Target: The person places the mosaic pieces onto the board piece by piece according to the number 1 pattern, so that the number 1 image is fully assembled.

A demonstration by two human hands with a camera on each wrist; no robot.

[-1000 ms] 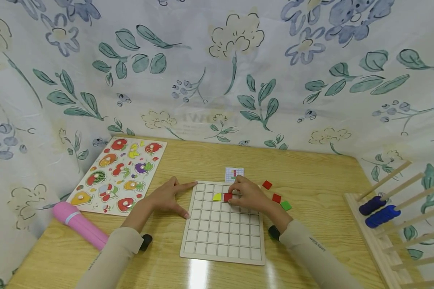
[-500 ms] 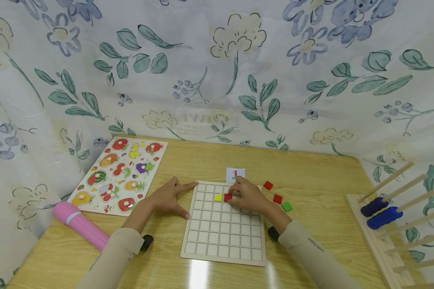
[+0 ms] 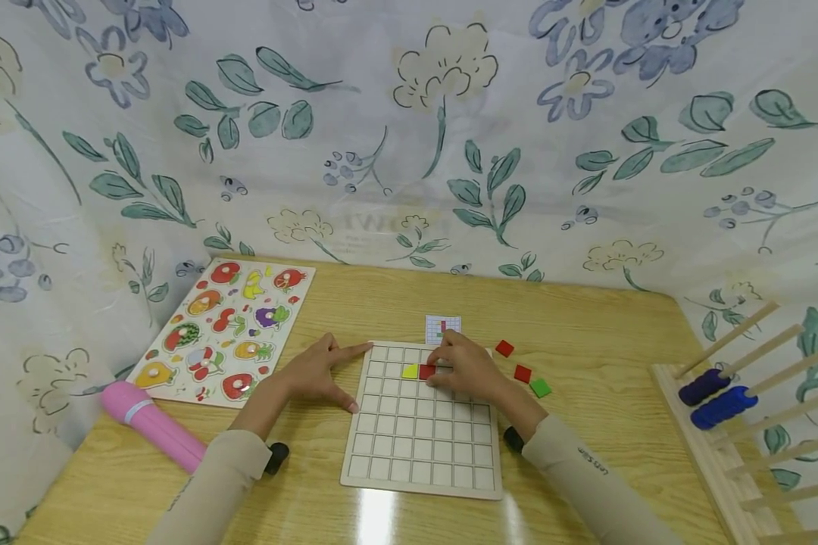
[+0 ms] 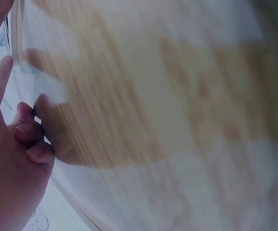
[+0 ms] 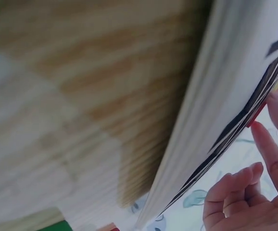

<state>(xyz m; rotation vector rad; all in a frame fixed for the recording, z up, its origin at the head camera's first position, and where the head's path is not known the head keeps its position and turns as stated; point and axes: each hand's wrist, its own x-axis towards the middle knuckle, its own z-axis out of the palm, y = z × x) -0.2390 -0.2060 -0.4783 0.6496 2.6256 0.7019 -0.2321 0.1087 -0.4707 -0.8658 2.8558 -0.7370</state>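
I have the left hand [image 3: 313, 369] beside the gridded board [image 3: 395, 450], thumb and index finger spread with their tips against its left edge. That grip is released, grasping nothing; I take the wide spread as a brace, two contacts well apart so the board cannot easily slide or turn.

My right hand [image 3: 470, 369] does the fine work: its grip pinches a red tile [image 3: 426, 372] between thumb and index finger, at the board's upper rows, just right of a yellow piece [image 3: 410, 371]. Holding it by the right side seems to leave the edge facing the yellow piece free for lining up. Whether it is fully seated in its square, I cannot tell.

The pattern card [image 3: 443, 328] lies on the worktop [image 3: 300, 492] just beyond the board, presumably for easy reference. Two loose red tiles [image 3: 522, 373] and a green tile [image 3: 540, 387] sit right of the board, likely for short right-hand reaches.
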